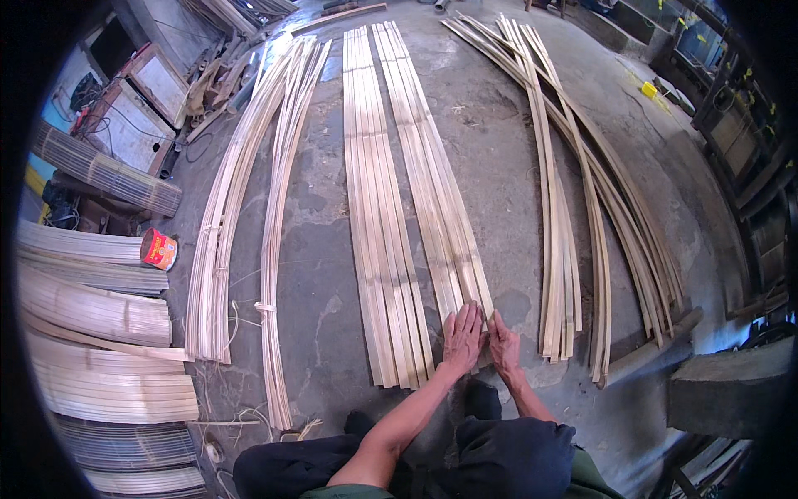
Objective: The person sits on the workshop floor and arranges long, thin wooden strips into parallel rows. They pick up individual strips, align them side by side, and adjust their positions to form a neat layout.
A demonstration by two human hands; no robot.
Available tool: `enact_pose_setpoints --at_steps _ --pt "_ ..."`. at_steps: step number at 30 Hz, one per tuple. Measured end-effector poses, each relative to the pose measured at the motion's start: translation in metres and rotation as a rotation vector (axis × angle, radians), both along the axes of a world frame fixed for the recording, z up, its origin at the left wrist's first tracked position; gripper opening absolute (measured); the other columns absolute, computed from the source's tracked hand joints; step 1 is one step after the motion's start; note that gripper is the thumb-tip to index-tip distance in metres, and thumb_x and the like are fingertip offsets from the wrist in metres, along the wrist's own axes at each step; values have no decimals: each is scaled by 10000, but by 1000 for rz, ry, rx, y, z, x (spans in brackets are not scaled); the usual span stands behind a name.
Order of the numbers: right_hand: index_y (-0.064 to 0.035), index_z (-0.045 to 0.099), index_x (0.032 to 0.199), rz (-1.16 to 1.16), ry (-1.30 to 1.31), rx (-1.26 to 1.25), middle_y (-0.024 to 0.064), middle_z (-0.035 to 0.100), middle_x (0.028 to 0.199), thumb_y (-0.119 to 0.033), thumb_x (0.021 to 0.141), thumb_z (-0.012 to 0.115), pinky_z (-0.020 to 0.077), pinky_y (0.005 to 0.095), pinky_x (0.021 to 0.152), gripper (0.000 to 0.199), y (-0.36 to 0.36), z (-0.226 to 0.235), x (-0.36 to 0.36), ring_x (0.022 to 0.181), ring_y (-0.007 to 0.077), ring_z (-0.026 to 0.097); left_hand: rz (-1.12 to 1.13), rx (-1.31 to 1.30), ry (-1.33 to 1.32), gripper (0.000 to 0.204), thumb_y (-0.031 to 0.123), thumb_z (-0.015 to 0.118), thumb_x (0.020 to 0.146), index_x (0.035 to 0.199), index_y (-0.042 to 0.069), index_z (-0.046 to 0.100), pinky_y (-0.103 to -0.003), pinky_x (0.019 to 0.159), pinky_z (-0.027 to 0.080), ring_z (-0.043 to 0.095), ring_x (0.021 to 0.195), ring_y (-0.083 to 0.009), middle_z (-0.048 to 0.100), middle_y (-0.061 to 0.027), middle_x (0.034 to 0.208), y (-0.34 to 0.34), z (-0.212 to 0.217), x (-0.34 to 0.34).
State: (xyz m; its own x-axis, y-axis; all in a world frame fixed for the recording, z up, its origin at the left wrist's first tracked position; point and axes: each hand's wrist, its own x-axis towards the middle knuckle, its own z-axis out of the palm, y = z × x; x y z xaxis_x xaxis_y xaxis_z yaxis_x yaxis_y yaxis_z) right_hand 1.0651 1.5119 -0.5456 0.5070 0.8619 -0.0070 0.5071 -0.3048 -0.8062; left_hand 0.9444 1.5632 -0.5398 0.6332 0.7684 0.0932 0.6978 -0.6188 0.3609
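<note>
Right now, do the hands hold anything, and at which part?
Nothing is gripped. The left hand and right hand lie flat, fingers outstretched, on the near end of the flat bamboo strips laid on the floor.

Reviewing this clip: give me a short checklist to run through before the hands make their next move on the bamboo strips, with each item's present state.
1. Both hands on the work: left hand and right hand lie flat, side by side, on the near end of the right flat set of strips. Ok.
2. Grip closed on a strip: fingers look extended, palms down. Not ok.
3. Near ends of that set aligned: hidden under the hands. Cannot tell.
4. Left flat set of strips lies apart and untouched. Ok.
5. Loose curved strips to the right are clear of the hands. Ok.
6. Tied bundles and red can are far to the left. Ok.
</note>
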Motion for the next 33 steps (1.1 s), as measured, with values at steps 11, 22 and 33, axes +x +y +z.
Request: enact_pose_setpoints --at_steps 11,22,33 --pt "-154 592 1288 41 -167 -77 236 645 872 -310 976 515 491 472 681 357 6 2 7 813 407 641 9 20 -31 618 291 485 938 1472 30 313 -471 1176 137 215 1447 -256 261 -103 1558 0 -2 0" --pt "-198 550 1331 43 -197 -242 242 606 945 -354 988 473 501 513 702 384 4 14 1 841 445 626 29 34 -27 607 291 487 940 1463 27 328 -466 1170 154 226 1441 -277 268 -122 1552 0 -4 -1" --pt "-214 507 1370 28 -312 -342 145 509 1013 -357 984 474 522 473 715 412 -1 19 -6 924 350 596 29 49 0 603 302 473 952 1464 22 321 -454 1172 152 221 1441 -286 267 -131 1550 0 -4 3"
